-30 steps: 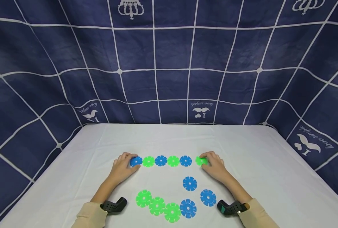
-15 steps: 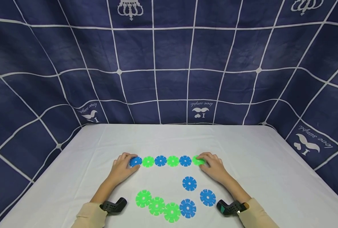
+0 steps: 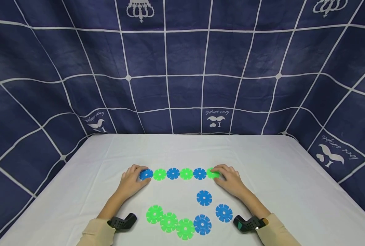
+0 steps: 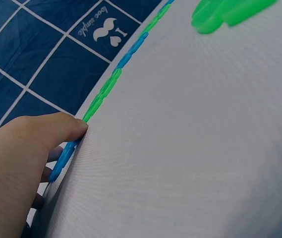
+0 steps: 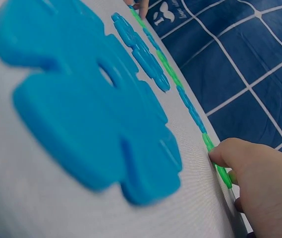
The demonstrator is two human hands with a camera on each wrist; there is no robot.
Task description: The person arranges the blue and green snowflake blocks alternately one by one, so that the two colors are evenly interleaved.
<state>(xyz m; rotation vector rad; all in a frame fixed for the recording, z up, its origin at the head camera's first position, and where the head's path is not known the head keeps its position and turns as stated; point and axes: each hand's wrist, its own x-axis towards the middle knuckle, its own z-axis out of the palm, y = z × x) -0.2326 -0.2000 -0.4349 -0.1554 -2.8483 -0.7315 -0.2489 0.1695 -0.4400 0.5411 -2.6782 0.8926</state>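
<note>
At three-o'clock end of row (image 3: 186,174) on table (image 3: 262,153), right hand (image 3: 230,180) pinches green disc (image 3: 212,175), just slid up to blue neighbour (image 3: 200,173): gap gone, row of six closed. Left hand (image 3: 131,181) grips blue disc (image 3: 146,174) at nine o'clock.

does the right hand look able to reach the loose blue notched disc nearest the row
Likely yes: nothing lies on that blue notched plastic disc, though the right hand must first release the green notched disc it holds.
</note>
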